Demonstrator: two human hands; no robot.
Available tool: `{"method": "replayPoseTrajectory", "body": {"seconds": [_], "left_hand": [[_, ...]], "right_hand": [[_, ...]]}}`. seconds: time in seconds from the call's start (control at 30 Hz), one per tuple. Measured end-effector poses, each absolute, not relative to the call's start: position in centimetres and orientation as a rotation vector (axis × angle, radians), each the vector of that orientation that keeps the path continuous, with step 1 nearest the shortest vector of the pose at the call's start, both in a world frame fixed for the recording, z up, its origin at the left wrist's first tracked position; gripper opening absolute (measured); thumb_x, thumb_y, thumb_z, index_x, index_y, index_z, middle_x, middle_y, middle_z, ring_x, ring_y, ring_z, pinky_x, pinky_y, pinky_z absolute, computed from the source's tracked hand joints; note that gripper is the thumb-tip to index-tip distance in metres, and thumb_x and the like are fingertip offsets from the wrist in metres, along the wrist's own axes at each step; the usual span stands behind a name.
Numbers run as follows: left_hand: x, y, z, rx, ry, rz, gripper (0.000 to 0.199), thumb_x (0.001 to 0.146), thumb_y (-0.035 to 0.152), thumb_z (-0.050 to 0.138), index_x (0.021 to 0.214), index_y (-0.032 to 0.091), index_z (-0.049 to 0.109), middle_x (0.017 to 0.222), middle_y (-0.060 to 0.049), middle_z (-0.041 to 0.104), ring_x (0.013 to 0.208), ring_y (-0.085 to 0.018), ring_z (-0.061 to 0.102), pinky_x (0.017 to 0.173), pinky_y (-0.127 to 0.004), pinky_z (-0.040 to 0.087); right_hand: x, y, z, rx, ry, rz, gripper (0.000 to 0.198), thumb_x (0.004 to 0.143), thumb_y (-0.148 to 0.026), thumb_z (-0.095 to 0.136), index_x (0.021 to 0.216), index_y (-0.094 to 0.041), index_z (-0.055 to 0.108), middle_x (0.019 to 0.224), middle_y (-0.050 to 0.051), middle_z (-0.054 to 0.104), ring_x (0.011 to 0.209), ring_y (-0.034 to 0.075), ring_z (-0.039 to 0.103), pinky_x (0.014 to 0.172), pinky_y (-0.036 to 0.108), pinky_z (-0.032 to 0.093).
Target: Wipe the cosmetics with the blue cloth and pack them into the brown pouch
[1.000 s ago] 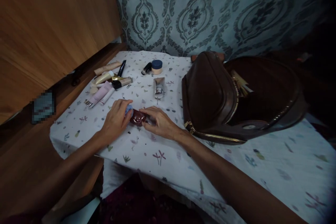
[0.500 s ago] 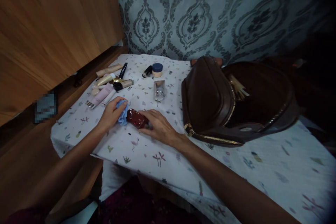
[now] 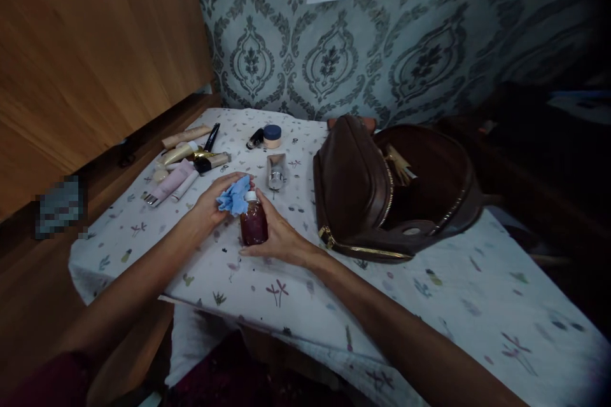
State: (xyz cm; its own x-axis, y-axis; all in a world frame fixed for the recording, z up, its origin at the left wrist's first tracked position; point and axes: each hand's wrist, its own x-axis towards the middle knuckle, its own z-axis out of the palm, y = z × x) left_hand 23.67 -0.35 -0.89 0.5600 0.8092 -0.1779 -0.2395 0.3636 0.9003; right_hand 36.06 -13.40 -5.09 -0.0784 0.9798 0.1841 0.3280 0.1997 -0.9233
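Note:
Between my hands a small bottle [image 3: 254, 224] of dark red-brown liquid stands upright, its white cap [image 3: 251, 196] at the top. My right hand [image 3: 281, 232] wraps round the bottle from the right, thumb near its base. A crumpled blue cloth [image 3: 233, 196] is in my left hand [image 3: 214, 198], held against the bottle's cap and upper left side. Most of the left fingers are hidden behind the cloth. Just beyond the hands, a clear and silver tube [image 3: 275, 173] lies on the patterned white cloth.
Several cosmetics, among them a pink tube [image 3: 170, 183] and a black tube [image 3: 212, 137], lie at the left. A blue-lidded jar [image 3: 272, 136] and a small black item [image 3: 255, 138] sit farther back. An unzipped brown leather bag [image 3: 353, 184] stands to the right. Wooden furniture [image 3: 105, 57] borders the left.
My right hand has turned the bottle from lying tilted to upright, cap up. The left hand has brought the blue cloth up to the cap. The view has shifted slightly.

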Motion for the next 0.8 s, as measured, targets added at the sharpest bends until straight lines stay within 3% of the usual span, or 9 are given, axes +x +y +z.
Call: {"method": "replayPoseTrajectory", "body": {"seconds": [0.07,0.17,0.33,0.4,0.5,0.6,0.8], "left_hand": [[24.2,-0.6,-1.0,0.96,0.685,0.754,0.009,0.07,0.019,0.073,0.078,0.016,0.07,0.073,-0.001,0.071,0.067,-0.012,0.068,0.068,-0.021,0.057],[24.9,-1.1,-1.1,1.013,0.68,0.729,0.016,0.069,0.021,0.075,0.083,0.016,0.068,0.071,0.0,0.069,0.063,-0.011,0.065,0.063,-0.021,0.054],[25.6,-1.9,-0.7,1.346,0.724,0.857,0.021,0.078,0.036,0.07,0.084,0.019,0.058,0.069,0.003,0.061,0.061,-0.011,0.056,0.056,-0.022,0.047],[25.6,-2.2,-0.4,1.622,0.735,0.904,0.022,0.084,0.041,0.065,0.085,0.02,0.057,0.068,0.004,0.056,0.062,-0.012,0.053,0.057,-0.024,0.044],[25.4,-2.7,0.2,2.025,0.651,0.946,0.024,0.092,0.042,0.056,0.084,0.02,0.059,0.079,0.0,0.059,0.077,-0.016,0.056,0.071,-0.028,0.046],[25.0,-3.4,0.3,2.233,0.504,0.962,0.027,0.098,0.039,0.046,0.087,0.02,0.062,0.092,-0.005,0.063,0.093,-0.02,0.059,0.086,-0.032,0.046],[23.9,-3.0,-0.3,2.326,0.372,0.793,0.03,0.099,0.041,0.045,0.105,0.019,0.066,0.099,-0.006,0.067,0.091,-0.02,0.062,0.084,-0.031,0.047]], "right_hand": [[36.4,-13.4,-4.9,-1.16,-1.463,1.034,0.124,0.07,-0.056,0.083,0.162,-0.018,0.009,0.167,0.015,0.019,0.154,0.029,0.023,0.125,0.046,0.022],[36.8,-13.0,-5.0,-1.012,-1.304,1.118,0.092,0.084,-0.059,0.069,0.157,-0.02,0.028,0.159,0.013,0.041,0.146,0.025,0.041,0.121,0.044,0.033],[37.2,-12.5,-5.3,-0.976,-1.097,1.117,0.075,0.081,-0.048,0.075,0.144,-0.022,0.043,0.132,0.011,0.065,0.124,0.024,0.062,0.107,0.042,0.05],[37.5,-12.5,-5.3,-1.003,-1.051,1.077,0.069,0.081,-0.044,0.076,0.14,-0.023,0.046,0.124,0.009,0.069,0.113,0.023,0.067,0.101,0.041,0.054],[37.9,-12.8,-5.1,-1.024,-1.04,1.011,0.059,0.081,-0.042,0.076,0.131,-0.024,0.049,0.114,0.007,0.072,0.101,0.022,0.07,0.092,0.039,0.057],[38.2,-13.3,-5.0,-1.031,-1.067,0.925,0.053,0.079,-0.043,0.077,0.122,-0.025,0.051,0.111,0.006,0.072,0.102,0.021,0.069,0.092,0.037,0.056],[38.9,-14.0,-5.2,-1.065,-1.053,0.807,0.056,0.083,-0.045,0.073,0.13,-0.025,0.05,0.115,0.007,0.07,0.104,0.021,0.068,0.091,0.037,0.056]]}}
